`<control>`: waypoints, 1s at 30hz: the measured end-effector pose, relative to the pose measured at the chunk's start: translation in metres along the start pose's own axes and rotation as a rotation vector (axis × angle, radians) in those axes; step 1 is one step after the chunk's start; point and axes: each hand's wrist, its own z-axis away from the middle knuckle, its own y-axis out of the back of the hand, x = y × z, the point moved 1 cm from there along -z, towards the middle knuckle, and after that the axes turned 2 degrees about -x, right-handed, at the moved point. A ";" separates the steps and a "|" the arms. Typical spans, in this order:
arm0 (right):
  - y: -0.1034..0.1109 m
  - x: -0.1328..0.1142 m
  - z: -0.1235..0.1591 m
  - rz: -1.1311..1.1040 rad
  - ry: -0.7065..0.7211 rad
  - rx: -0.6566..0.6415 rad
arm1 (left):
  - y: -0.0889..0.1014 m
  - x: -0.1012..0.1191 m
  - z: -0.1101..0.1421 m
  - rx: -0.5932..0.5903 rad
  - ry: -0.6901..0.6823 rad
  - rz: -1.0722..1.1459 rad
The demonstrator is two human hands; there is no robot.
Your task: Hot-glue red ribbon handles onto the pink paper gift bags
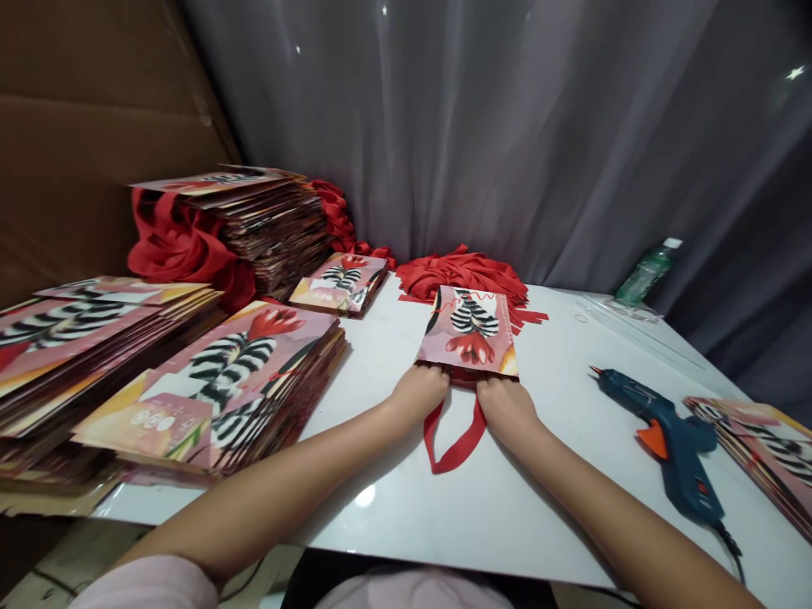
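Observation:
A flat printed paper bag (473,330), with black-and-white stripes and a red flower on pink, lies in front of me. A loop of red ribbon (458,452) hangs out of its near end toward me. My left hand (424,387) is closed at the left of that near edge, beside one end of the ribbon loop. At the right of the same edge, my right hand (507,399) is closed too, next to the loop's other end. The bag's edge covers most fingertips of both hands.
Stacked printed bags (241,381) fill the left, with a taller pile (272,220) behind. Red ribbons (460,272) are heaped beyond the bag. On the right lie a blue glue gun (666,440), clear sticks (640,330), a green bottle (648,272) and more bags (761,440).

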 end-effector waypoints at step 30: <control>0.001 0.043 0.016 -0.203 0.564 0.521 | 0.036 -0.021 0.024 0.311 -0.054 0.223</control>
